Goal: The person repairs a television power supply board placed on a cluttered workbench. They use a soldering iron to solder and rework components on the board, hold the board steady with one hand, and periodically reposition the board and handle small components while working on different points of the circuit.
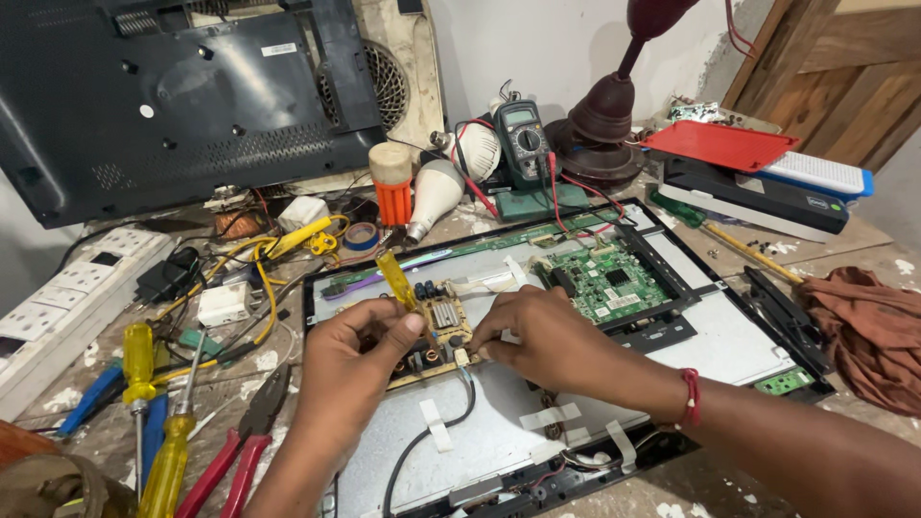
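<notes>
left hand point(357, 357) fingers grip yellow-handled screwdriver point(396, 279) | right hand point(543, 333) fingers pinch power board point(432, 336) edge | board: light, stiff, fragile; hold by edges

A yellow-handled screwdriver point(396, 278) is gripped in the left hand point(350, 360); its translucent handle is seen tilted up and away above the thumb, the tip hidden behind the fingers. A tan power board point(438, 331) with a finned metal heatsink, dark capacitors and copper coils is laid flat between the two hands, on the grey metal back panel. Its near edge is pinched by the right hand point(537, 336). A black cable is seen leaving that edge.
</notes>
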### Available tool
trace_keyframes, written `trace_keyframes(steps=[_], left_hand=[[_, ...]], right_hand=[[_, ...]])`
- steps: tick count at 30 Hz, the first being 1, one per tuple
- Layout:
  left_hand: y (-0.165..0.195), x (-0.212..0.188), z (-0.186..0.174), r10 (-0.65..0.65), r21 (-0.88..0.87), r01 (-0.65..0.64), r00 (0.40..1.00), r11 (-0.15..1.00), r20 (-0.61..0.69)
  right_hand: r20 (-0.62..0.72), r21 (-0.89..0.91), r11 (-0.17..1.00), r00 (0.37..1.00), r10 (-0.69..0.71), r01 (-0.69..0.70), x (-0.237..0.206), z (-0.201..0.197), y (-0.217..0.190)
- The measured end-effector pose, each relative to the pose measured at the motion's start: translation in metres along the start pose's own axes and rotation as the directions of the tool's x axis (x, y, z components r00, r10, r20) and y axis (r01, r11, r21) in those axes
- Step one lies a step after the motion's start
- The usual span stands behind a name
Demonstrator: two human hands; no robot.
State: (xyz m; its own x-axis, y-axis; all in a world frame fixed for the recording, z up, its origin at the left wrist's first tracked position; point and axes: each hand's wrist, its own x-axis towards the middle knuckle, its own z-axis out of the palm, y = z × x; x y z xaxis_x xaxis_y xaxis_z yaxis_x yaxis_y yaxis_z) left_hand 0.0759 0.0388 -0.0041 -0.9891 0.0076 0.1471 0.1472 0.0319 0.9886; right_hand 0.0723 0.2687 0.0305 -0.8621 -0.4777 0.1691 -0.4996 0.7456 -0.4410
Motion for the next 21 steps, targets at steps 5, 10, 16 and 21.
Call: trace_keyframes(steps=[5,10,16,21], left_hand=[[-0.003,0.001,0.001,0.010,-0.004,-0.010,1.000,1.000,0.005],[-0.003,0.001,0.001,0.002,-0.007,-0.002,1.000,1.000,0.013],[0.002,-0.002,-0.001,-0.013,0.014,0.013,1.000,1.000,0.023],[0.005,-0.002,0.000,-0.019,0.032,0.019,1.000,0.999,0.010]], right_hand=[[-0.009,-0.066,0.997,0.999,-0.031,0.031,-0.003,0.003,-0.005],[0.003,-0.106,0.993,0.998,0.058,-0.057,-0.004,0.003,-0.013],[-0.026,-0.101,0.993,0.998,0.051,-0.053,-0.005,0.002,-0.019],[-0.018,-0.095,0.993,0.997,0.076,-0.077,-0.006,0.003,-0.018]])
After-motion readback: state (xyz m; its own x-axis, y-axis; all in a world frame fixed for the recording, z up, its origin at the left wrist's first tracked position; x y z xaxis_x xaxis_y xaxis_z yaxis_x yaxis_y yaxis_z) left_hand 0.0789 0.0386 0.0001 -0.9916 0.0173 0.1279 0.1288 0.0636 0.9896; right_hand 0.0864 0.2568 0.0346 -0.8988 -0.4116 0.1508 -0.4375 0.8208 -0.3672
